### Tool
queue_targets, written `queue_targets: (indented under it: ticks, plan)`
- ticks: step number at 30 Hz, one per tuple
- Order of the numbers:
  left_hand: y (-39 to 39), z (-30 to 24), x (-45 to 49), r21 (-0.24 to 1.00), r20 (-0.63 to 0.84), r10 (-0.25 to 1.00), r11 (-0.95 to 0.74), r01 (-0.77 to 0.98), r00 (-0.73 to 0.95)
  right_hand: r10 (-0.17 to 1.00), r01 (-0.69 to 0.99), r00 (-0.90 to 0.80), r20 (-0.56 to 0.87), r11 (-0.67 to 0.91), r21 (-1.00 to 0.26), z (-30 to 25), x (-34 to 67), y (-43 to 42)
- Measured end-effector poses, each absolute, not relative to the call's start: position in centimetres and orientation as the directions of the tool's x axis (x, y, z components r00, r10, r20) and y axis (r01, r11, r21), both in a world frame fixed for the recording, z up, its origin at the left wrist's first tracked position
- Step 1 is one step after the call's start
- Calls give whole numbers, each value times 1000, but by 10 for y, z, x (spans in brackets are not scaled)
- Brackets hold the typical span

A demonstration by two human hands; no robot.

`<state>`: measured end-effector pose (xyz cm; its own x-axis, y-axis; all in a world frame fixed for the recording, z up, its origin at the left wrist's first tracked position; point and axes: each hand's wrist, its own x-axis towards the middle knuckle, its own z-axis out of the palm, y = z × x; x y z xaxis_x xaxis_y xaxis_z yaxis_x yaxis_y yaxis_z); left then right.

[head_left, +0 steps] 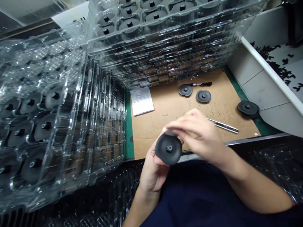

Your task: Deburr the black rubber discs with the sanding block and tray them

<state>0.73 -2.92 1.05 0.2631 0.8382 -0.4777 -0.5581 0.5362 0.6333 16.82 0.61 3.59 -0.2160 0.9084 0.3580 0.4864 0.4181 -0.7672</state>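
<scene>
A black rubbery disc with a small metal-tipped hub [169, 148] is held up in front of me by my left hand [153, 171], whose fingers wrap its underside and edge. My right hand [199, 134] is at the disc's upper rim, its fingers pinched together and blurred; whatever is between them I cannot make out. Beyond the hands, two similar discs, one [185, 90] and another [203, 96], lie on the cardboard sheet [163, 105]. A slim cutter knife [223, 125] rests just past my right hand.
Tall stacks of clear plastic trays holding discs stand at the left [94, 126] and back [165, 53]. A paper slip [142, 101], a black marker [202, 84] and another disc [248, 108] lie around. A white-walled bin [272, 75] with small black pieces is at right.
</scene>
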Motion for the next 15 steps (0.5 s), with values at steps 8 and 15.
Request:
queue_targets:
  ticks: [8,15]
  plan:
    - [-27,15,-7,596,-402,833,553,-582,379,988,610,-150,26,113,-784,-63,197,-24]
    - [-27,12,6,616,-412,851,523,-589,326,929,555,-31,369,323,-767,22,180,-11]
